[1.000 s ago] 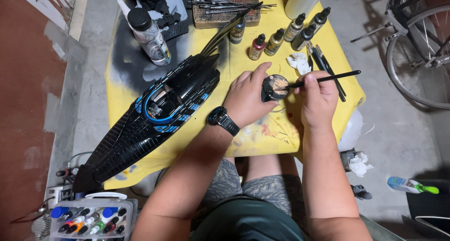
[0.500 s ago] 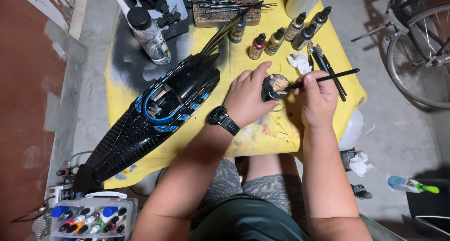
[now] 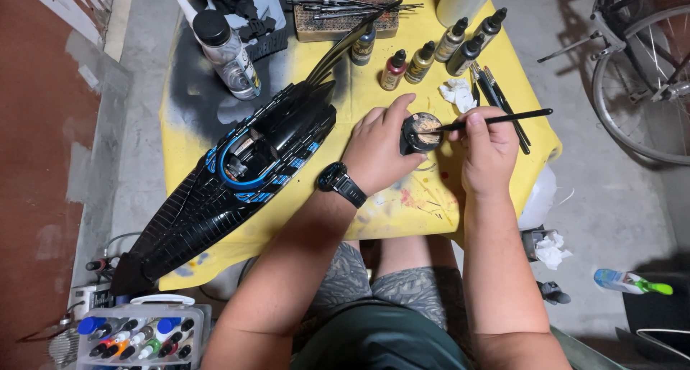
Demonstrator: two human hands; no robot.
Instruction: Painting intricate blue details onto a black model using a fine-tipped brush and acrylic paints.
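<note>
My left hand (image 3: pixel 379 148), with a black watch on the wrist, grips a small round black part (image 3: pixel 420 132) with a tan painted face, held just above the yellow table (image 3: pixel 431 197). My right hand (image 3: pixel 487 145) holds a thin black paintbrush (image 3: pixel 503 117) whose tip touches the part's face. A long black model vehicle (image 3: pixel 237 176) with blue trim lies diagonally across the table's left side, beside my left hand.
Several small paint bottles (image 3: pixel 431 53) stand behind my hands, next to spare brushes (image 3: pixel 503 100) and a crumpled tissue (image 3: pixel 457 93). A clear bottle (image 3: pixel 226 50) and a brush rack (image 3: pixel 345 7) sit at the back. A bicycle wheel (image 3: pixel 640 82) is at right, a paint case (image 3: pixel 140 334) on the floor.
</note>
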